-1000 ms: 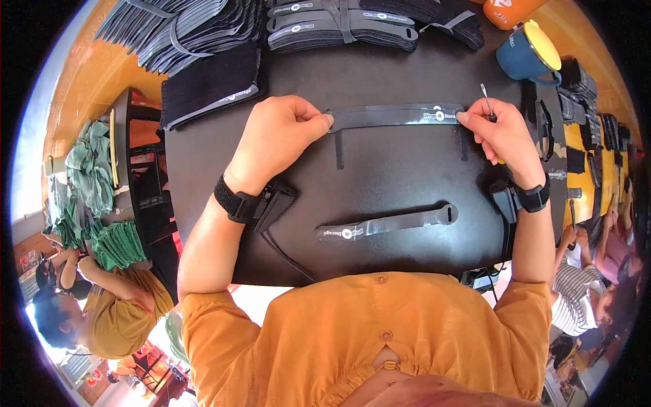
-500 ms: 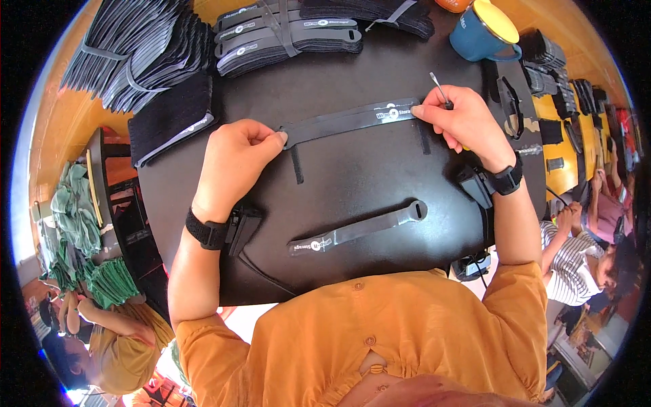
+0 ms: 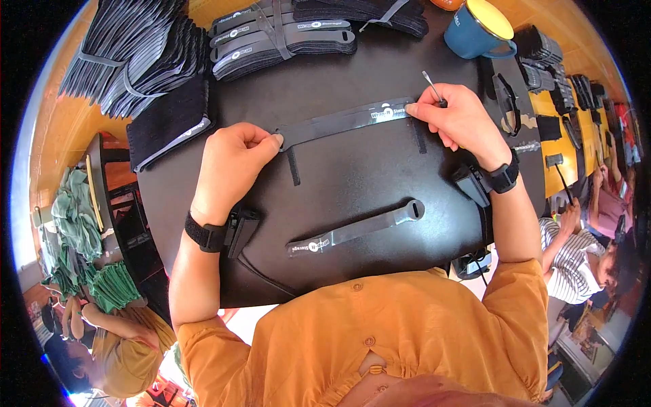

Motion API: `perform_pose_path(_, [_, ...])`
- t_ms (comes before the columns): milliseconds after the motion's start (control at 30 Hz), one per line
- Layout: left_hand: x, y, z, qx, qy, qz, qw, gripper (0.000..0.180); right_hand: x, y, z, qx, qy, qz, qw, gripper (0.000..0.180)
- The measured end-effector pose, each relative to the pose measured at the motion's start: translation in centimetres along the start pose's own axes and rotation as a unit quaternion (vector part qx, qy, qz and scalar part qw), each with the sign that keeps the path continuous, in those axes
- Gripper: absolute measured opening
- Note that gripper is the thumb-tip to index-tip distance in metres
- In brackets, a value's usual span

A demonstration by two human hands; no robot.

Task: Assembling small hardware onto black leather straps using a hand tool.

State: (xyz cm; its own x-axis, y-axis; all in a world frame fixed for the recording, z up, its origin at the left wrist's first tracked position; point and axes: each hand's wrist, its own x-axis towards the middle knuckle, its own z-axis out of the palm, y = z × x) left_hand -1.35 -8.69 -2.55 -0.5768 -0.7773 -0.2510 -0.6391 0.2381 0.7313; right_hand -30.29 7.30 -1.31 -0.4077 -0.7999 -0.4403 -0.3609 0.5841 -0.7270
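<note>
A long flat black fabric strap (image 3: 342, 122) is held stretched flat on the black counter (image 3: 352, 197). Its left end is pinched by the curled left hand (image 3: 230, 166). Its right end is pressed down by the right hand (image 3: 458, 122), in which a thin metal pick (image 3: 432, 87) is also gripped.

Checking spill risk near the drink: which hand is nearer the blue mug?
Right. The right hand pins the strap's end just below the blue mug; the left hand holds the opposite end, far across the mat.
</note>
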Motion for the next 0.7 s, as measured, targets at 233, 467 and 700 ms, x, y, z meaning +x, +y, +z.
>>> perform_pose_path(233, [0.0, 0.2, 0.0, 0.014, 0.002, 0.0, 1.0, 0.027, 0.0, -0.3, 0.2, -0.015, 0.011, 0.002, 1.0, 0.028])
perform_pose_path(467, [-0.1, 0.4, 0.0, 0.032, 0.013, 0.011, 0.999, 0.027, -0.2, -0.8, 0.4, -0.047, 0.023, -0.004, 0.999, 0.03])
perform_pose_path(700, [-0.1, 0.2, -0.2, 0.105, 0.011, 0.04, 0.994, 0.03, -0.5, -0.9, 0.3, -0.107, 0.04, -0.014, 0.993, 0.033])
